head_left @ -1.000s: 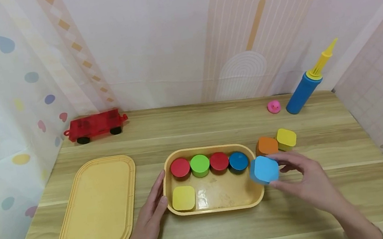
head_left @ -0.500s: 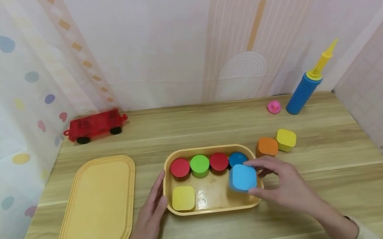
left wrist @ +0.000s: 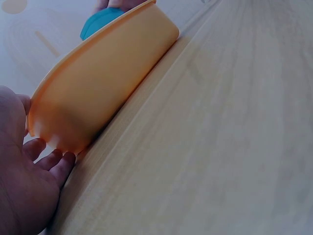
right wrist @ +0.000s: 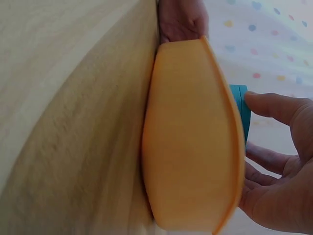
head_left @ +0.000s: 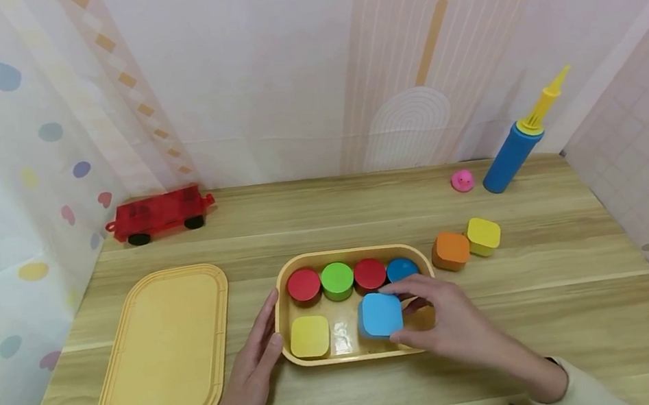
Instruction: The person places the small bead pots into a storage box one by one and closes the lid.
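Observation:
In the head view my right hand (head_left: 456, 319) pinches a light-blue rounded-square block (head_left: 381, 315) between thumb and fingers, inside the yellow-orange box (head_left: 365, 356). The right wrist view shows part of that block, in teal (right wrist: 240, 105), above the box rim; whether its base touches the floor is hidden. My left hand (head_left: 249, 372) rests its fingertips and thumb against the box's left end. At the back of the box stand a red round block (head_left: 304, 287), a green one (head_left: 337, 281), another red one (head_left: 369, 276) and a dark-blue one (head_left: 402, 269), partly covered. A yellow rounded-square block (head_left: 310, 336) sits front left.
Left of the box lies a flat yellow lid (head_left: 165, 356). An orange block (head_left: 451, 250) and a yellow block (head_left: 483, 236) stand right of it. Farther back are a red toy wagon (head_left: 158, 213), a pink duck (head_left: 462, 180) and a blue pump (head_left: 511, 155).
My right hand has carried the light-blue block leftward from over the box's right rim to the middle of its front half. The left hand has stayed at the box's left end.

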`<state>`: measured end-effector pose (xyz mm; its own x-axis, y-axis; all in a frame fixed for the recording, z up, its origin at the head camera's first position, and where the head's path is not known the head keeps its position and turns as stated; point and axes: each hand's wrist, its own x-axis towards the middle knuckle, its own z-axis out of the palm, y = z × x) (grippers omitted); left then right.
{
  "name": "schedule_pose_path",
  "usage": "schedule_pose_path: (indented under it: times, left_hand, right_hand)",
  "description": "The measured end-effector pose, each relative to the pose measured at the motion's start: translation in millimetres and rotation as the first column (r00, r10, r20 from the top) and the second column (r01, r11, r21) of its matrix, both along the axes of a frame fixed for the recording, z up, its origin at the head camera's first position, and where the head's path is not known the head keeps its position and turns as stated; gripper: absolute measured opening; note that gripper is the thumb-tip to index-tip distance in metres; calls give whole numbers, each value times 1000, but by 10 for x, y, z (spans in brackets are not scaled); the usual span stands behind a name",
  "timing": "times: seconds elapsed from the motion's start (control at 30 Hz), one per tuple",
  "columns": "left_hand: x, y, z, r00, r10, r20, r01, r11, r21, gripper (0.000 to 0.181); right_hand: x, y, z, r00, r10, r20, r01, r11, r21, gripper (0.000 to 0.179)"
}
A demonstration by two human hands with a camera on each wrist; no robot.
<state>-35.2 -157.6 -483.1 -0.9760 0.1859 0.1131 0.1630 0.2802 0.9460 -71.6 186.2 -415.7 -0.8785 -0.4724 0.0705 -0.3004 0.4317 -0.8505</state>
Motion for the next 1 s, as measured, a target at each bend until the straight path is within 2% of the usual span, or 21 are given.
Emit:
schedule_pose_path:
  times: [0.43, 0.73, 1.0]
  left_hand:
    - [0, 3, -2, 1000, -6, 4, 6, 1000, 26, 60]
    - [-3, 5, 3, 1000, -8, 26, 8, 1000, 11, 59]
    - [-3, 9, 26, 1000, -4, 21, 4, 1000, 9, 59]
  right_hand:
    - [-112, -250, -60, 999, 29, 46, -33, 997, 74, 53]
    - [-167, -354, -75, 997, 75, -2, -73, 978, 194, 52]
    - [-206, -373, -68, 992, 110, 57, -118, 977, 178, 53]
